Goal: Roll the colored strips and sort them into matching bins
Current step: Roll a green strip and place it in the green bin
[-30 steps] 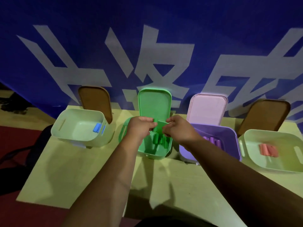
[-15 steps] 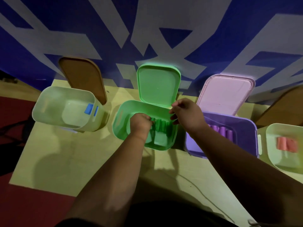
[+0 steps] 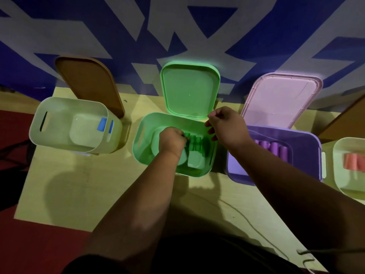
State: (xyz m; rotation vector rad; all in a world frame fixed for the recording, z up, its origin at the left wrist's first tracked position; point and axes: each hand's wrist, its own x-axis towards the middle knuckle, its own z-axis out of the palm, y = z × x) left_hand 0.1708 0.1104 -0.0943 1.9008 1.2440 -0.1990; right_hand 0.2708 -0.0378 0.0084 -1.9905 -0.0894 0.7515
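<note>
The green bin stands open at the table's middle, with several rolled green strips side by side inside it. My left hand reaches down into this bin, and its curled fingers pinch the leftmost green roll. Just above the bin's back right corner hovers my right hand, fingers loosely curled and holding nothing. The purple bin to the right holds purple rolls. Blue rolls lie in the pale bin at the left. Salmon rolls lie in the pale bin at the right edge.
Raised lids lean against the blue and white banner behind the bins: brown, green, pink. A thin cable trails over the yellow table near its front. Red floor shows to the left.
Both hands held the green strip above the bin one second ago. My left hand has since gone down into the green bin with the roll, and my right hand has let go.
</note>
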